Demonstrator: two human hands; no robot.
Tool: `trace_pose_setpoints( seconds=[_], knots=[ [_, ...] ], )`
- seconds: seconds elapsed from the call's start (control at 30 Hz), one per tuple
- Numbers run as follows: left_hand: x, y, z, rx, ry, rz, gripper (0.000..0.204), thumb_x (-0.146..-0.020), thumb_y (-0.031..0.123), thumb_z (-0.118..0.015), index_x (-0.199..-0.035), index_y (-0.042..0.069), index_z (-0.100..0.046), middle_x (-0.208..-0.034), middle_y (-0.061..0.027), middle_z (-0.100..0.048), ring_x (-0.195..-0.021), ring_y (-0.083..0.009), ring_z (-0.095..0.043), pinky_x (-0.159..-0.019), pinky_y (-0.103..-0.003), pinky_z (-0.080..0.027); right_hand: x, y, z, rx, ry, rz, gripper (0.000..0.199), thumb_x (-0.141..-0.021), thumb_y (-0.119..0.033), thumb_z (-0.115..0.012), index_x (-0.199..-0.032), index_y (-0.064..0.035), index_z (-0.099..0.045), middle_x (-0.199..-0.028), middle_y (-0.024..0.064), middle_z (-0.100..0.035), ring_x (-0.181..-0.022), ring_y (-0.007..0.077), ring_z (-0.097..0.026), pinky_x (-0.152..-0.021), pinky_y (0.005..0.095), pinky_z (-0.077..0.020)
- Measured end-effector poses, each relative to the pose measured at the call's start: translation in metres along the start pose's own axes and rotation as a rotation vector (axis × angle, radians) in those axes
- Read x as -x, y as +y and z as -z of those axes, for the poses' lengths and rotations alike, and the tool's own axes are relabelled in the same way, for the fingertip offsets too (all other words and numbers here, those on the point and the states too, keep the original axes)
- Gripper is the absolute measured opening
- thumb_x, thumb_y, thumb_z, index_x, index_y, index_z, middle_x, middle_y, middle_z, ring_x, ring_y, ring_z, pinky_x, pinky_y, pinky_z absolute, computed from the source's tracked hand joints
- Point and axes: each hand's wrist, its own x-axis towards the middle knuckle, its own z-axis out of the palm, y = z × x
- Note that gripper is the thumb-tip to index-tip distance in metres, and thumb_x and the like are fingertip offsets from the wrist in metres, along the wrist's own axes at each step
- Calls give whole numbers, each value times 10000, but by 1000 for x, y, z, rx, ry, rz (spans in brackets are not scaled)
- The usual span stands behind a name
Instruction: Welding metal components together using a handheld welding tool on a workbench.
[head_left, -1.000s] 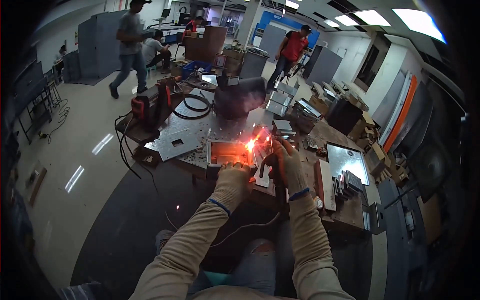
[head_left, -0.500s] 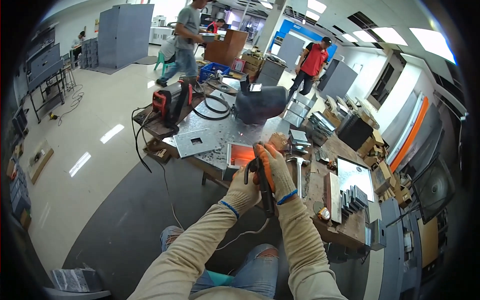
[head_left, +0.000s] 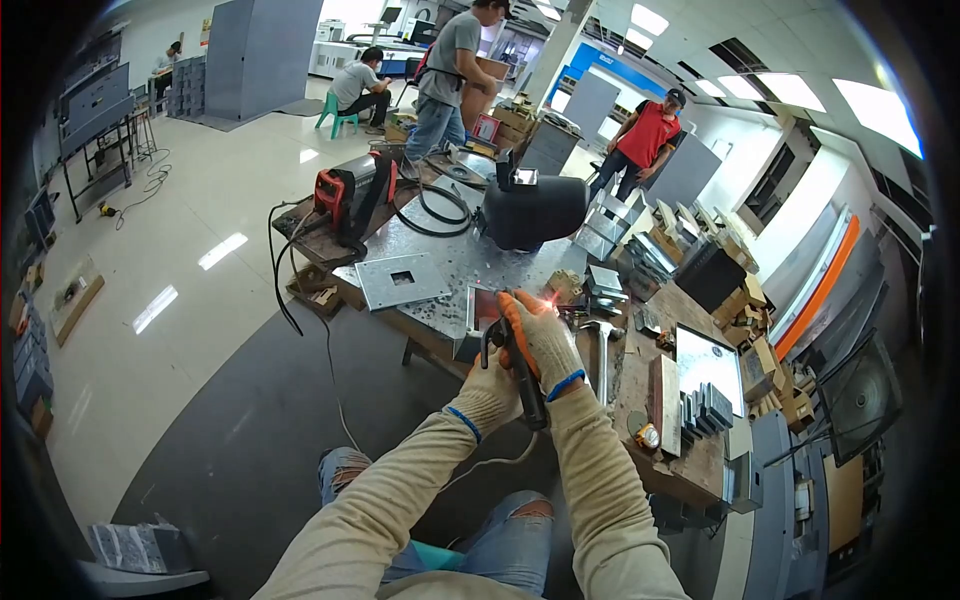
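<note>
Bright workshop floor surrounds the steel-topped worktop (head_left: 450, 262) at frame centre. Your right hand (head_left: 540, 340), in an orange-and-grey glove, wraps tight around the black welding torch (head_left: 522, 368), tip at the small upright metal plate (head_left: 483, 310) where the arc glows. Your left hand (head_left: 492, 392) cups beneath, fingers closed, steadying the aim.

I had one view only: head cam, left of the pair, fisheye, looked down and fwd over my forearms at the workbench (head_left: 440, 262), close in. Shop floor and other people sat far off toward the rim.
</note>
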Motion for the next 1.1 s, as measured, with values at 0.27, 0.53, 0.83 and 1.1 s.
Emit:
trace_pose_setpoints(
  seconds=[0.27, 0.53, 0.83, 1.1],
  knots=[
    [-14, -16, 13, -302, -106, -8, 270, -1112, 347, -532, -1297, 163, -599, -1300, -71, -688, -1162, -211, -632, -1044, -402, -466, -24, 15, 7, 47, -58, 59, 587, -1042, -423, -650, -1478, -36, -577, -934, 132, -675, -537, 168, -618, -433, 288, -483],
    [-34, -38, 48, -94, -486, -152, 292, -1112, 355, -536, -1340, 181, -589, -1329, -97, -685, -1207, -254, -629, -1055, -428, -473, -21, 16, 4, 32, -108, 30, 572, -1037, -412, -665, -1462, -36, -593, -937, 121, -667, -529, 167, -614, -435, 288, -491],
    [15, 0, -19, 342, 97, 213, 308, -1119, 340, -516, -1382, 191, -578, -1331, -104, -689, -1241, -261, -625, -1087, -406, -469, -33, 30, 4, -20, -116, 46, 546, -1038, -389, -677, -1448, -34, -609, -936, 111, -654, -512, 166, -597, -420, 283, -475],
    [-36, -41, 35, -203, -181, -62, 348, -1117, 241, -528, -1448, 134, -506, -1376, -80, -631, -1225, -207, -624, -1071, -369, -484, -41, 39, -1, 1, -135, 141, 391, -1012, -311, -686, -1284, -30, -674, -909, 109, -679, -492, 180, -567, -434, 316, -462]
  ],
)
